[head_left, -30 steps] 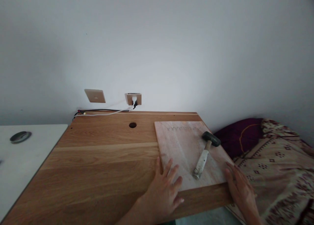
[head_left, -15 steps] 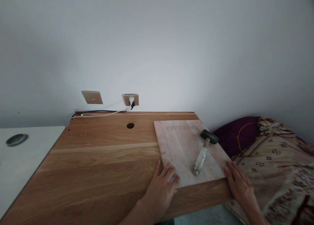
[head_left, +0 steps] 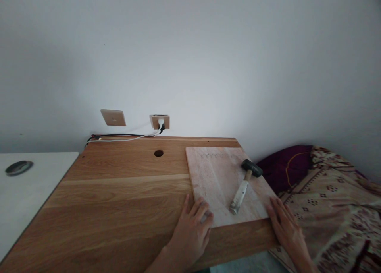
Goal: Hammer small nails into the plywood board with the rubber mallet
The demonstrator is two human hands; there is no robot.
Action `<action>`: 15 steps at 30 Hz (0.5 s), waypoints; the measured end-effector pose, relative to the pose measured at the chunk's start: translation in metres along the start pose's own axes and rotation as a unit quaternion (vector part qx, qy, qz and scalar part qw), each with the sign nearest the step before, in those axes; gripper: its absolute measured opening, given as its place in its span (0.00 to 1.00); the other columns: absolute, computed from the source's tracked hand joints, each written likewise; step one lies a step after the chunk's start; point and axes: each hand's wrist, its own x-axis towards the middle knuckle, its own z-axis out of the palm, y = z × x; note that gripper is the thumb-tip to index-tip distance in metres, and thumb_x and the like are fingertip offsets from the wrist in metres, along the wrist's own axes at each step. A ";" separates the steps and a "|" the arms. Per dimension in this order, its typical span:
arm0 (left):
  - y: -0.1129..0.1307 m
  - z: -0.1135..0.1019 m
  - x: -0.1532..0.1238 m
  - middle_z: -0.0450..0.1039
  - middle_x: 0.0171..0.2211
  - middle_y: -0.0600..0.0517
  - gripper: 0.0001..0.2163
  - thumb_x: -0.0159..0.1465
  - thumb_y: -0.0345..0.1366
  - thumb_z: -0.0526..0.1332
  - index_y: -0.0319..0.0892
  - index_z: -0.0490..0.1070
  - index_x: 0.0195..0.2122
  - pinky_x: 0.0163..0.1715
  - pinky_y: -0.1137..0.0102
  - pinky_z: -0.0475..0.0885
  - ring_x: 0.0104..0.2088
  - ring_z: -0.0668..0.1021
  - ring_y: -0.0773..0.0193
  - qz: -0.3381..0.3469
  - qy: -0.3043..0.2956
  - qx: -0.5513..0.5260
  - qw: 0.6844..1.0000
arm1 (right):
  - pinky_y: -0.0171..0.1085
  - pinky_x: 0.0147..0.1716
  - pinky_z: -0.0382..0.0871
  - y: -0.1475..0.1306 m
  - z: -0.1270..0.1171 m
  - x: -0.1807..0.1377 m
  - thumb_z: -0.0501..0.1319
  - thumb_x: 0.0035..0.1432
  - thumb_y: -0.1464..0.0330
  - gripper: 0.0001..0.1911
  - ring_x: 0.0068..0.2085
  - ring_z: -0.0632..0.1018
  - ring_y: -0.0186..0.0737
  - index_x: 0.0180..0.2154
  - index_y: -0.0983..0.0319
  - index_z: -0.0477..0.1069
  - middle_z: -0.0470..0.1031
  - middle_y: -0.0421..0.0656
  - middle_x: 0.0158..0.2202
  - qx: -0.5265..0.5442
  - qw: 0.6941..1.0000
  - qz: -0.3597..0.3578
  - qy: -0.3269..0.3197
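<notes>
A square pinkish-white slab like a tile (head_left: 211, 185) lies flat at the right end of the wooden desk. Across its right half rests a mallet (head_left: 240, 195), with a black head at the far right and a whitish, worn handle slanting toward me. At the slab's near left corner, my left hand (head_left: 192, 227) has its fingers spread; the fingertips touch its edge and top. My right hand (head_left: 285, 225) lies with outstretched fingers along the slab's near right corner. Neither hand touches the mallet. The undersides of both hands are hidden.
The wooden desk (head_left: 119, 205) has a round cable hole near the back. Cables (head_left: 127, 137) run along the wall to a socket (head_left: 160, 122). A white tabletop (head_left: 35, 193) with a dark oval object is on the left. Patterned fabric (head_left: 330, 197) lies on the right.
The view has shifted slightly. Both hands keep their places at the slab's near corners, and the mallet still lies on it.
</notes>
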 end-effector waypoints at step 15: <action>-0.011 -0.028 -0.021 0.73 0.62 0.46 0.12 0.72 0.36 0.59 0.48 0.74 0.54 0.72 0.37 0.56 0.70 0.66 0.49 -0.070 0.009 0.051 0.996 | 0.51 0.56 0.78 -0.062 -0.014 0.015 0.45 0.74 0.49 0.32 0.59 0.80 0.54 0.62 0.61 0.74 0.79 0.54 0.59 0.015 1.000 0.000 -0.018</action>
